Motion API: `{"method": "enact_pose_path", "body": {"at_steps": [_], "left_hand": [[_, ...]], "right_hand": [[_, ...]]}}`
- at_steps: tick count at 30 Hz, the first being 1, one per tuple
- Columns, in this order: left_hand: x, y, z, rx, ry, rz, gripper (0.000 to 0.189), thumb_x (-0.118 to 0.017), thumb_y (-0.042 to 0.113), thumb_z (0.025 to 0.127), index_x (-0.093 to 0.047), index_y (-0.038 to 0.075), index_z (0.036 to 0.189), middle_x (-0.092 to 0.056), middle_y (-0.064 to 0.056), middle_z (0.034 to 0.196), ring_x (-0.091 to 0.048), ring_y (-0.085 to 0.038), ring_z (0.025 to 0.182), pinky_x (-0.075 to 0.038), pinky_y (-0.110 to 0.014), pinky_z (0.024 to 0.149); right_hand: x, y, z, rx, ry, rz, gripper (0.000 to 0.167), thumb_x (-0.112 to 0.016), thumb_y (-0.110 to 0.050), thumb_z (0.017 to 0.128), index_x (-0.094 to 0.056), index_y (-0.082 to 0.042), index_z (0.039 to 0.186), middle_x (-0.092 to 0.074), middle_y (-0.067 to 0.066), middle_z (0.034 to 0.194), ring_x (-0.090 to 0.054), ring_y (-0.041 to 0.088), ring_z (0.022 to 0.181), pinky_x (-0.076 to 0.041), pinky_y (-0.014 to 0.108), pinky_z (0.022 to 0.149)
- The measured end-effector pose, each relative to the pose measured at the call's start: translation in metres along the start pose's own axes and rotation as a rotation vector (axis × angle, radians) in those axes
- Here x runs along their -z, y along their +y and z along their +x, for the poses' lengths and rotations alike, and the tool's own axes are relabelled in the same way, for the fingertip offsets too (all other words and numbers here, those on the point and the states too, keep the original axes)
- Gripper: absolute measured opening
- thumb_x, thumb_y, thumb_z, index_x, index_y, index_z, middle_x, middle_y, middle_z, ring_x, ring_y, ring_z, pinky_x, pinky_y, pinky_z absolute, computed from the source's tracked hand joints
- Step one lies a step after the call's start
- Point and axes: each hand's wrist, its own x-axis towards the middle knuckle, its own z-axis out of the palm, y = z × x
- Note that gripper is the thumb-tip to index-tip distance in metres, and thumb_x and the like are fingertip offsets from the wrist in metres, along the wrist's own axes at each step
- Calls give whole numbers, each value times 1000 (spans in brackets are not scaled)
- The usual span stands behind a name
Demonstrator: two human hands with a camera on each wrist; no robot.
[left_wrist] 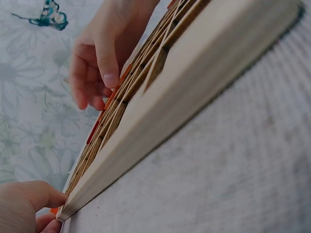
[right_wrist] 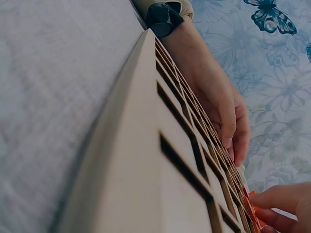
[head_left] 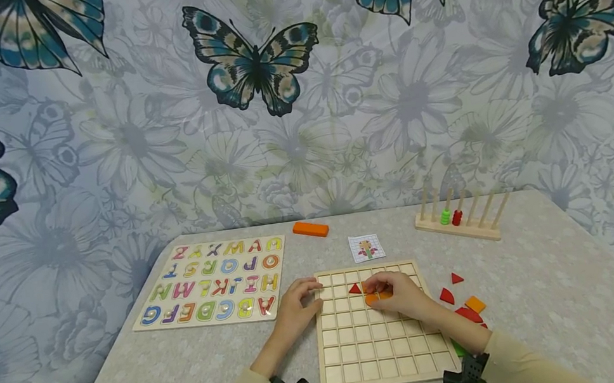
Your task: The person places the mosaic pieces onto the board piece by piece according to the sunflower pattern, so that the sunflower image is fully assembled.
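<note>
Quietly, the right hand (head_left: pixel 402 291) bends its fingers over orange pieces (head_left: pixel 371 299) in the upper part of a gridded wooden board (head_left: pixel 367 351), fingertips touching them; whether it pinches one, I cannot tell. Just left of those fingertips lies a red triangle (head_left: pixel 355 289), also on the board. The left hand (head_left: pixel 296 304) holds the board's left edge near the far corner, between thumb and finger.

Beyond the right hand, off the board, lies a small picture card (head_left: pixel 367 248). To that hand's right, loose on the table (head_left: pixel 560 288), are an orange square (head_left: pixel 475 304) and several red pieces (head_left: pixel 446 296), with some green partly hidden under the forearm. Farther off, beyond these, stands a peg rack (head_left: pixel 455 227) with green and red beads. Left of the left hand lies an alphabet board (head_left: pixel 197 278); beyond that hand, an orange block (head_left: pixel 310 229).
</note>
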Motion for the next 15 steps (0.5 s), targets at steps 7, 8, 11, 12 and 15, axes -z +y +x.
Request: {"method": "enact_pose_path", "body": {"at_steps": [7, 8, 11, 12, 15], "left_hand": [[0, 1, 0, -3, 2, -6, 22, -67, 4, 83, -69, 8, 104, -60, -10, 123, -58, -27, 112, -49, -45, 98], [0, 1, 0, -6, 2, -4, 22, -67, 4, 83, -69, 8, 104, -60, -10, 123, -58, -27, 112, -49, -45, 98], [0, 0, 0, -10, 3, -1, 22, -67, 4, 83, -69, 8, 105, -60, -10, 123, -58, -28, 113, -49, -45, 98], [0, 0, 0, -11, 4, 2, 22, -67, 4, 84, -69, 9, 105, -60, -9, 123, -58, -27, 113, -49, -45, 98], [0, 1, 0, -13, 5, 2, 22, -67, 4, 84, -69, 9, 105, -60, -9, 123, -58, -27, 113, -49, -45, 98]], "right_hand": [[18, -6, -4, -37, 57, 14, 22, -69, -10, 85, -68, -1, 106, -69, 15, 96, -54, 6, 80, -46, 20, 69], [23, -6, -6, -41, 64, 14, 23, -68, -10, 86, -67, 0, 107, -69, 16, 97, -55, 6, 81, -47, 20, 70], [39, -3, -12, -70, 87, -1, 26, -67, -11, 87, -66, 2, 109, -70, 17, 101, -56, 7, 84, -48, 21, 72], [44, 2, -15, -77, 93, -4, 26, -67, -13, 87, -66, 1, 110, -70, 16, 102, -56, 6, 85, -48, 20, 72], [59, 8, -25, -83, 125, -31, 25, -67, -11, 87, -67, 2, 109, -70, 17, 100, -56, 2, 82, -49, 20, 71]]}}
